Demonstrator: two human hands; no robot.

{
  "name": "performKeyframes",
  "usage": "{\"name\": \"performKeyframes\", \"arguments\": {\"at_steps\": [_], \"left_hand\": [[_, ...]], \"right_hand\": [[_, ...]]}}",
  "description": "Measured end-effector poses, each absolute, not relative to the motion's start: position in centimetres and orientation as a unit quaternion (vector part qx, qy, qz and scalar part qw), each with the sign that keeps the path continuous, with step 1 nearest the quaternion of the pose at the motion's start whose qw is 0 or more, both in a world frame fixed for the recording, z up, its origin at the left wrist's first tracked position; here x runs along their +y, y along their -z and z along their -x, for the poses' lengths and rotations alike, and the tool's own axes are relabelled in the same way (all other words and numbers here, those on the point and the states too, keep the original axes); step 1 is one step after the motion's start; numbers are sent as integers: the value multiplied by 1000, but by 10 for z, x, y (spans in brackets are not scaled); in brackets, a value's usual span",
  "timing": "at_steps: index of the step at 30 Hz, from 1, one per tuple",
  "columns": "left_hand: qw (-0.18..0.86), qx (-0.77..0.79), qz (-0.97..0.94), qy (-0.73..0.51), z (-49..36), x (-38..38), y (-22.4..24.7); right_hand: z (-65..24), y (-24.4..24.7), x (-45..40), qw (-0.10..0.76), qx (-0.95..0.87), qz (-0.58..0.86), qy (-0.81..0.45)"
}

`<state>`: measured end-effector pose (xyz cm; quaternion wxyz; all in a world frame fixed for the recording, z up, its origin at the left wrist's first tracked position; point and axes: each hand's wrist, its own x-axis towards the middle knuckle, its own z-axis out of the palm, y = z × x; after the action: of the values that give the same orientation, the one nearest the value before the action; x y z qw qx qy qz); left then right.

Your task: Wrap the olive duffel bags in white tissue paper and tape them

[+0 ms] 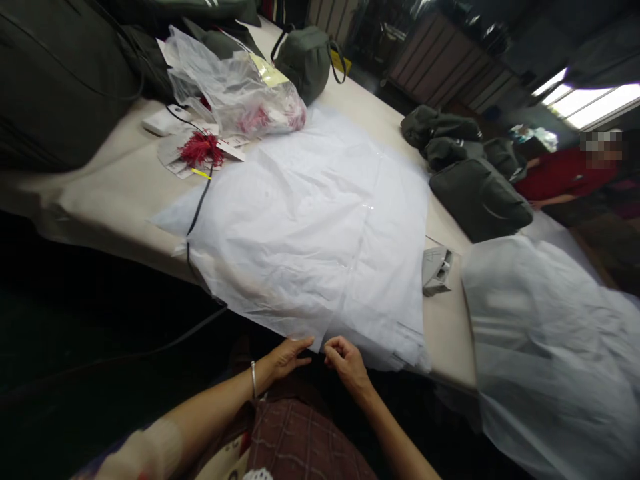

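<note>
A pile of thin, white translucent plastic bags (300,220) lies flat across the table, overhanging its near edge. At that edge my left hand (287,357) is open, thumb and fingers apart, with the thumb tip against the plastic. Just to its right, my right hand (347,365) is closed in a pinch at the rim of the top plastic bag. The fingertips partly hide the bit of film between them. A dark cord (200,203) runs over the left side of the pile and down past the table edge.
Red-stringed tags (201,148), a clear bag (225,87) and dark green bags (307,60) sit at the back left. A grey tape dispenser (437,270) stands right of the pile, near plastic-covered goods (550,347). A person in red (570,167) is beyond more green bags (480,197).
</note>
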<state>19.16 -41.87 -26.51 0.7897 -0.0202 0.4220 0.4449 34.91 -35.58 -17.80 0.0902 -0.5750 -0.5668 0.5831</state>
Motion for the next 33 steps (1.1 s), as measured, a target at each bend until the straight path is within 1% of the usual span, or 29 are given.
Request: {"name": "performKeyframes", "arguments": {"at_steps": [6,16,23,33], "left_hand": [[761,429,75,-481,-208,-419,275],[742,444,58,-500,-211,-428,268],[749,446,27,-489,-216,-430,264],[742,461,19,-487,-215,-431,255]], "right_hand": [[-359,181,-353,90,-557,603,-564],[-354,182,-356,72,-568,590,-569],[-348,199,-350,19,-625,563,-540],[-339,211,-336,-36,-667,584,-462]]}}
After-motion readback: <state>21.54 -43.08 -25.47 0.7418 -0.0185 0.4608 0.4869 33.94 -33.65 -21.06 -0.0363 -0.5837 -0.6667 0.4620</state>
